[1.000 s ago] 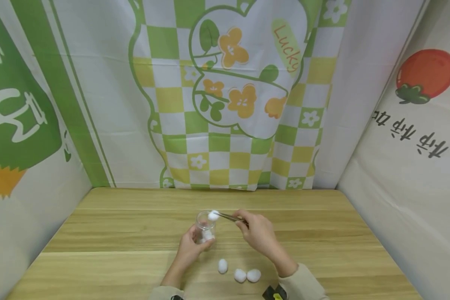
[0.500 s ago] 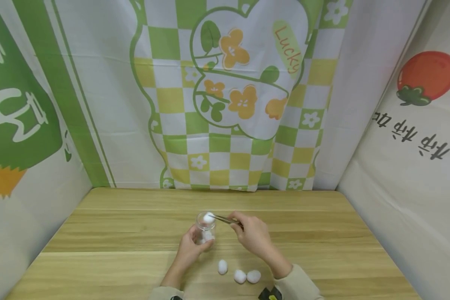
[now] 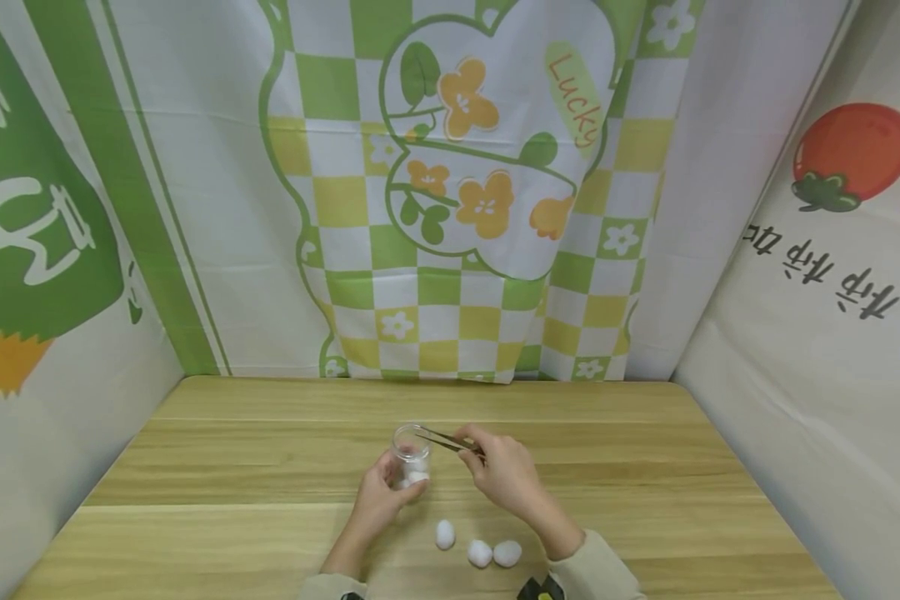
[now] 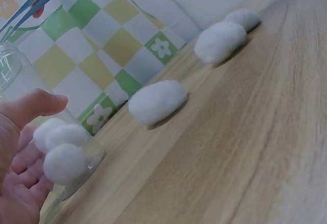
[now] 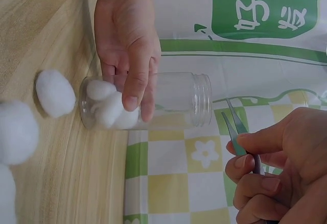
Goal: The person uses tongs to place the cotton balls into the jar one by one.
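Note:
My left hand (image 3: 381, 493) grips a clear jar (image 5: 176, 94) around its lower body, thumb on the near side. The jar stands upright on the table, its threaded mouth uncovered. Several white cotton balls (image 5: 110, 109) lie at its bottom. My right hand (image 3: 504, 471) pinches a pair of metal tweezers (image 3: 450, 439) whose tips are spread apart, with nothing between them, at the jar's mouth. Three more cotton balls rest on the table nearer me: a single one (image 3: 445, 534) by the left wrist, and a pair, one (image 3: 480, 553) beside the other (image 3: 507, 552).
The wood-grain table (image 3: 270, 467) reaches back to a green and yellow checked curtain (image 3: 450, 325). Printed white cloth walls stand at the left (image 3: 120, 375) and at the right (image 3: 795, 358).
The tweezers moved left with a cotton ball to over the jar's mouth, then spread and let it go. It dropped into the jar. The left hand and the three table balls stayed put.

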Demonstrator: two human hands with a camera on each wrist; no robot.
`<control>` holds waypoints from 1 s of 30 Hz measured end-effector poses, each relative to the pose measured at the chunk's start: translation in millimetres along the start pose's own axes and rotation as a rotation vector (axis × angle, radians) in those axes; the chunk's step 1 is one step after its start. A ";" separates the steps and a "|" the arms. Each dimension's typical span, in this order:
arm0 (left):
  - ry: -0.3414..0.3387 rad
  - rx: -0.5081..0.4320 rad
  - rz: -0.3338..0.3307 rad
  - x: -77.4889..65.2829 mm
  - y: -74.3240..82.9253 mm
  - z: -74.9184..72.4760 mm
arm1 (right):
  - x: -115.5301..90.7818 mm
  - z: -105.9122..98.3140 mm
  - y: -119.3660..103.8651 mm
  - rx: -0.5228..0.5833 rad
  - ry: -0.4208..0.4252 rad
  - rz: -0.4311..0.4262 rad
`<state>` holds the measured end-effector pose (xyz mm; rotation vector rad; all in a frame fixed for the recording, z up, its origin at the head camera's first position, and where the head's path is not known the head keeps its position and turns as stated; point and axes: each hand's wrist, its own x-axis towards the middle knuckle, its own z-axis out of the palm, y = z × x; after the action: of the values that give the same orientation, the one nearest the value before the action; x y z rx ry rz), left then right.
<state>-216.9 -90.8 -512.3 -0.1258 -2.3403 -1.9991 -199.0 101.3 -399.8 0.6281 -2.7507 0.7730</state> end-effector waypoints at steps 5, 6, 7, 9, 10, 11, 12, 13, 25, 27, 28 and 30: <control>0.008 0.003 -0.006 0.3 0.0 0.4 | -1.4 -0.5 0.5 0.016 -0.004 -0.004; 0.011 0.005 -0.006 0.3 0.1 0.4 | -1.7 -0.6 0.8 0.017 -0.005 -0.003; 0.010 0.005 -0.008 0.4 0.0 0.5 | -2.2 -0.7 1.1 0.021 -0.006 -0.004; 0.009 0.007 -0.010 0.5 -0.3 0.6 | -3.0 -1.0 2.0 0.028 -0.007 -0.002; 0.008 0.007 -0.009 0.4 -0.2 0.5 | -3.4 -1.0 2.5 0.030 -0.007 0.001; 0.008 0.006 -0.009 0.3 0.0 0.5 | -3.5 -1.0 3.2 0.031 -0.007 0.003; 0.008 0.005 -0.008 0.3 0.1 0.4 | -3.6 -0.9 4.0 0.030 -0.007 0.006; 0.007 0.003 -0.007 0.2 0.1 0.3 | -3.8 -0.9 4.6 0.031 -0.007 0.009; 0.022 0.009 -0.014 1.7 -1.7 1.9 | -7.3 -3.0 7.5 0.046 -0.028 0.019; 0.024 0.009 -0.013 2.0 -1.4 2.1 | -7.8 -3.2 8.0 0.049 -0.033 0.018; 0.025 0.008 -0.013 2.2 -1.5 2.2 | -8.0 -3.3 8.3 0.051 -0.036 0.017; 0.026 0.010 -0.015 2.4 -1.4 2.4 | -8.6 -3.2 9.0 0.054 -0.039 0.015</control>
<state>-219.4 -88.6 -513.8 -0.0815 -2.3421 -1.9837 -195.2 112.9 -403.9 0.6411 -2.7809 0.8501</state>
